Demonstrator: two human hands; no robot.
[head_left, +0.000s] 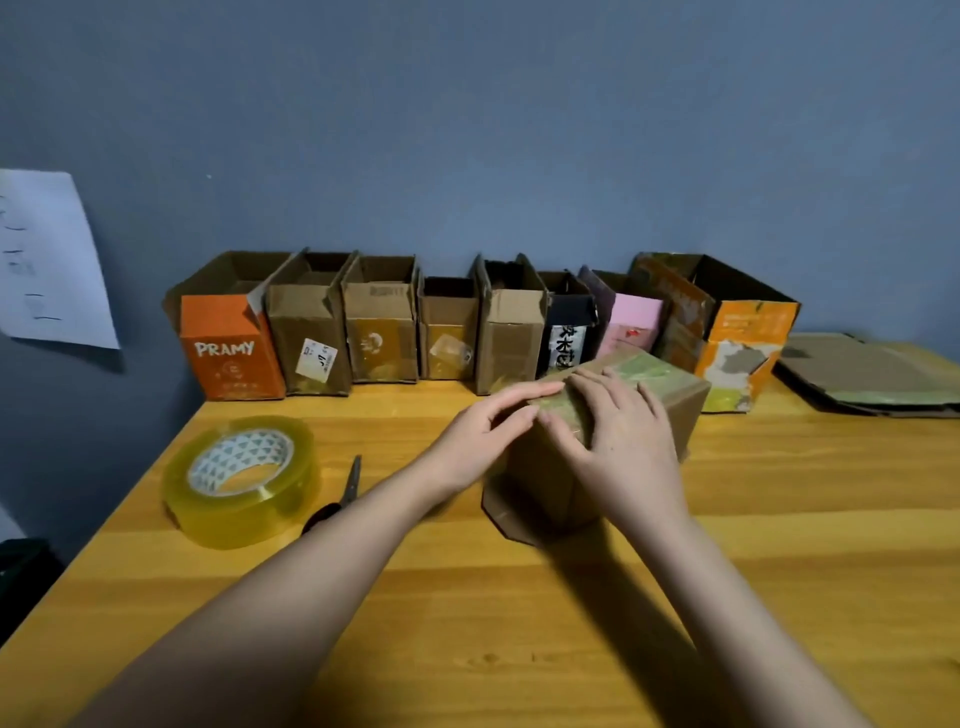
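Where the table (779, 519) has its middle, we see a brown cardboard box (535, 483) with greenish tape on top. The left hand (488, 431) and right hand (623, 447) press it with nearly straight fingers. Toward the left edge lie a tape roll (241, 478) and scissors (353, 480), half hidden by the forearm. Open boxes (382, 322) line the far edge.

Wooden table (467, 597) carries tape roll (241, 480), apparently scissors (343, 493), taped box (649, 373), open boxes (382, 332).
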